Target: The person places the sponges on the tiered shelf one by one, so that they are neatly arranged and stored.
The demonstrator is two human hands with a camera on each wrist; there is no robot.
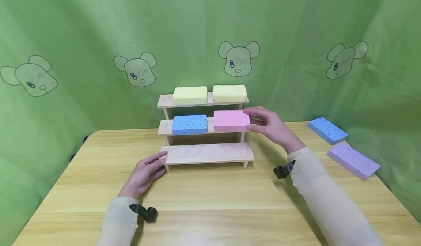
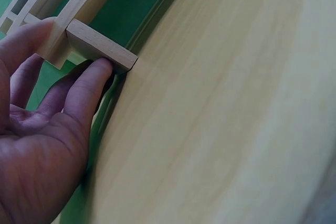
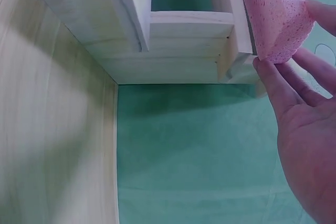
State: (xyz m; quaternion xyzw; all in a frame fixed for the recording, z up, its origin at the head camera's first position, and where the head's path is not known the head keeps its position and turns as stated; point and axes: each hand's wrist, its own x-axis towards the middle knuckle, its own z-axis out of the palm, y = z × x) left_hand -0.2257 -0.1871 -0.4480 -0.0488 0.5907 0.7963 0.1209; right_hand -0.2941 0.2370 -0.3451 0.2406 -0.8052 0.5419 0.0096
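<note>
A three-step wooden rack (image 1: 210,152) stands on the table, with sponges on its upper two steps. My left hand (image 1: 147,173) grips the left end of its bottom step; in the left wrist view, the fingers (image 2: 84,90) touch the wooden leg (image 2: 100,45). On the middle step's right half lies a pink sponge (image 1: 231,119), and my right hand (image 1: 270,126) pinches its right end between thumb and fingers. Seen from the right wrist, the pink sponge (image 3: 275,14) sits at the step's edge. Left of it lies a blue sponge (image 1: 189,124).
Two yellow sponges (image 1: 190,95) lie side by side on the top step. On the table's right side are another blue sponge (image 1: 327,130) and a purple sponge (image 1: 353,161). A green curtain (image 1: 190,26) with mouse-head drawings hangs behind and around the wooden table (image 1: 210,198).
</note>
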